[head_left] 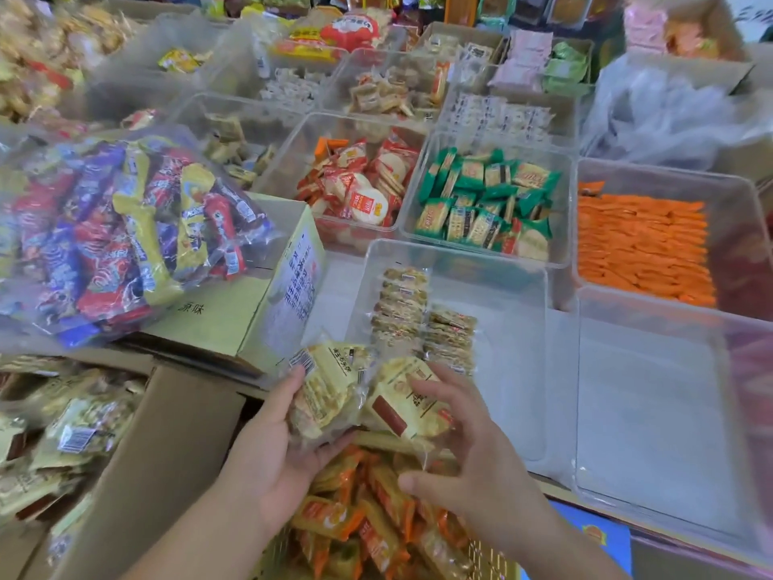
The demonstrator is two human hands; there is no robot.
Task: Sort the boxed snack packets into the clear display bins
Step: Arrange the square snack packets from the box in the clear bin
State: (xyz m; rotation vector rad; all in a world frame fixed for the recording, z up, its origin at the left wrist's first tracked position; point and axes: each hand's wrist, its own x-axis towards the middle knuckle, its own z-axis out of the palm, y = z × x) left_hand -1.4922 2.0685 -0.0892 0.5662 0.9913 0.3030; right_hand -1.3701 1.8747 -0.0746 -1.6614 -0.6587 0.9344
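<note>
My left hand (280, 450) holds a stack of pale yellow snack packets (324, 395) from below, thumb on the barcode end. My right hand (472, 450) grips another yellow packet with a red stripe (408, 406), fingers spread over its top. Both hands hover at the near left corner of a clear bin (514, 286), where two short rows of the same packets (422, 320) lie. An open cardboard box (167, 445) at lower left holds more yellow packets (71, 437).
An empty clear bin (652, 412) stands to the right. Behind are bins of green packets (485, 198), red-white packets (355, 186) and orange packets (644, 249). A big bag of mixed snacks (113, 236) lies on a yellow carton (267, 295). Orange packets (368, 521) fill a basket below my hands.
</note>
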